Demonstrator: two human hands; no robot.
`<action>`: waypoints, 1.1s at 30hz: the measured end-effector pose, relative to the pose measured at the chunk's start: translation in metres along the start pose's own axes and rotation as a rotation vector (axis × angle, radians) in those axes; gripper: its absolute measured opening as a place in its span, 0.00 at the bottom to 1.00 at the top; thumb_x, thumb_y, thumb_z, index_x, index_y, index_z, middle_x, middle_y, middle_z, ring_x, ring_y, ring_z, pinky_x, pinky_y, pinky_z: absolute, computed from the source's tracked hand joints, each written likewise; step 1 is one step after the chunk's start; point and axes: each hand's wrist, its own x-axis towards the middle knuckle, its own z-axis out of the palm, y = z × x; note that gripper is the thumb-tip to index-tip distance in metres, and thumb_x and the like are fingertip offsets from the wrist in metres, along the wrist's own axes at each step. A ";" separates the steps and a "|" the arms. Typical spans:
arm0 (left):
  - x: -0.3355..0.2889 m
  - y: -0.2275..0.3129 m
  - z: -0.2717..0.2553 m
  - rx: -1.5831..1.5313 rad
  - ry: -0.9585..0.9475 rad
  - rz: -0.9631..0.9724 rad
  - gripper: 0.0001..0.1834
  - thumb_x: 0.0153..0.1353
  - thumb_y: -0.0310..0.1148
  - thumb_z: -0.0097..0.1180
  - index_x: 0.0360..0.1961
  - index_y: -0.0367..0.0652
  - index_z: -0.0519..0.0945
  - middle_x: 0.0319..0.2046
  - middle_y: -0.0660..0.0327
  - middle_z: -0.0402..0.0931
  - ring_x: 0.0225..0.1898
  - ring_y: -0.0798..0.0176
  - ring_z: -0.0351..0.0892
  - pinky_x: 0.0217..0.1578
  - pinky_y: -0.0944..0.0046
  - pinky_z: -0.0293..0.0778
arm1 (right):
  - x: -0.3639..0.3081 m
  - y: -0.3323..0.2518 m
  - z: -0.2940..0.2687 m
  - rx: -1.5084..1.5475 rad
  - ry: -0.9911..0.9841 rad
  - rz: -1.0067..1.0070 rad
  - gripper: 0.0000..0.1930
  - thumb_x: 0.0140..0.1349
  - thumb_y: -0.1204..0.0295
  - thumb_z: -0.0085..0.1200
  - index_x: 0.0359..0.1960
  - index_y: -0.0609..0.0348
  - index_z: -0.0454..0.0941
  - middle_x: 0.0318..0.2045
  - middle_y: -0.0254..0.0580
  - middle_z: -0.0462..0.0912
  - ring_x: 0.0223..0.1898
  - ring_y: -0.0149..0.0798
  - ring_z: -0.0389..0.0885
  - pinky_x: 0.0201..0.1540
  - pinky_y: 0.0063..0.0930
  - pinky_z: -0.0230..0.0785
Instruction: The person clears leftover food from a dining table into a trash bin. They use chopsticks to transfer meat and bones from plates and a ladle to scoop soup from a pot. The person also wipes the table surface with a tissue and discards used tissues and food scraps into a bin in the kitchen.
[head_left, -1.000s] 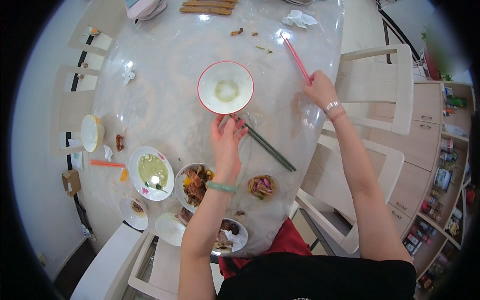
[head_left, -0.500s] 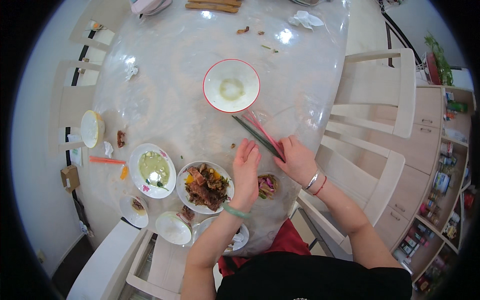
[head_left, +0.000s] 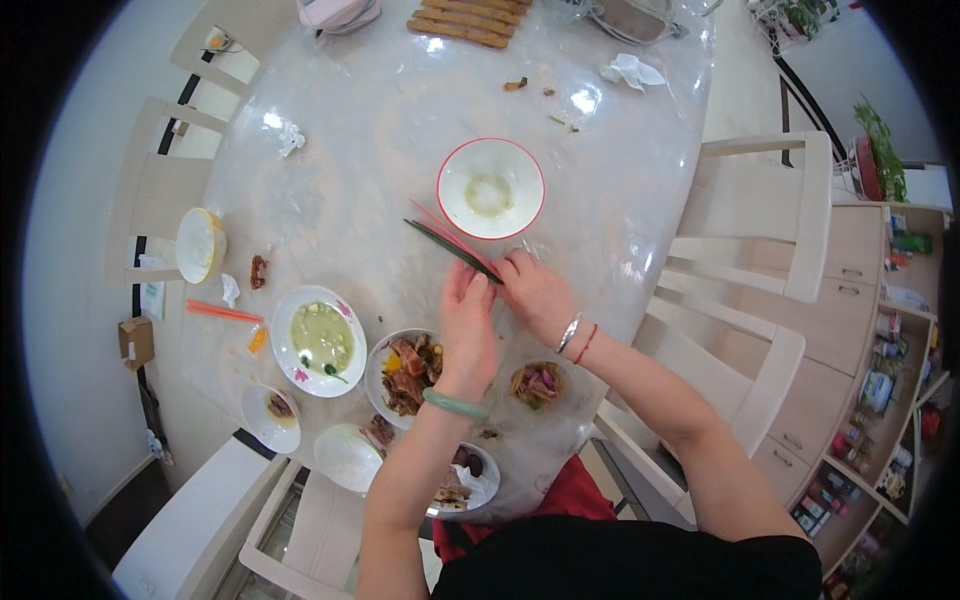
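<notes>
Dark green chopsticks (head_left: 436,240) and pink chopsticks (head_left: 447,230) are pinched near their lower ends by the right hand (head_left: 538,300); whether they are gripped by the left hand (head_left: 470,325) cannot be told. The red-rimmed bowl (head_left: 492,190) is closely neighboured; leftward, bare table (head_left: 345,190) is offered.

Pink chopsticks (head_left: 440,225) now alongside green chopsticks (head_left: 440,242), tips swung left, 2 hands (head_left: 540,298) brought together

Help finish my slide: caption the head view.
Left hand and right hand meet at the ends of thin green chopsticks and pink chopsticks beside a round, red-rimmed white bowl.
</notes>
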 end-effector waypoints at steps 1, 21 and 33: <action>0.004 0.002 -0.004 0.000 0.011 0.029 0.31 0.67 0.27 0.48 0.68 0.33 0.53 0.62 0.53 0.59 0.63 0.60 0.62 0.65 0.57 0.60 | 0.006 -0.002 0.003 0.021 0.052 -0.023 0.15 0.55 0.73 0.55 0.45 0.59 0.72 0.39 0.44 0.74 0.40 0.45 0.77 0.37 0.35 0.76; 0.023 0.012 0.037 0.017 -0.051 0.040 0.30 0.70 0.33 0.48 0.68 0.42 0.50 0.56 0.50 0.68 0.57 0.52 0.73 0.56 0.54 0.71 | 0.151 0.258 -0.114 -0.417 0.643 0.093 0.17 0.61 0.67 0.56 0.53 0.48 0.78 0.55 0.48 0.76 0.52 0.51 0.76 0.54 0.40 0.68; 0.041 0.004 0.036 -0.064 -0.067 0.031 0.26 0.70 0.31 0.47 0.65 0.45 0.55 0.58 0.55 0.66 0.56 0.54 0.72 0.58 0.53 0.71 | 0.230 0.192 -0.094 0.248 0.412 0.015 0.12 0.56 0.78 0.53 0.41 0.54 0.83 0.39 0.45 0.83 0.42 0.44 0.80 0.47 0.33 0.73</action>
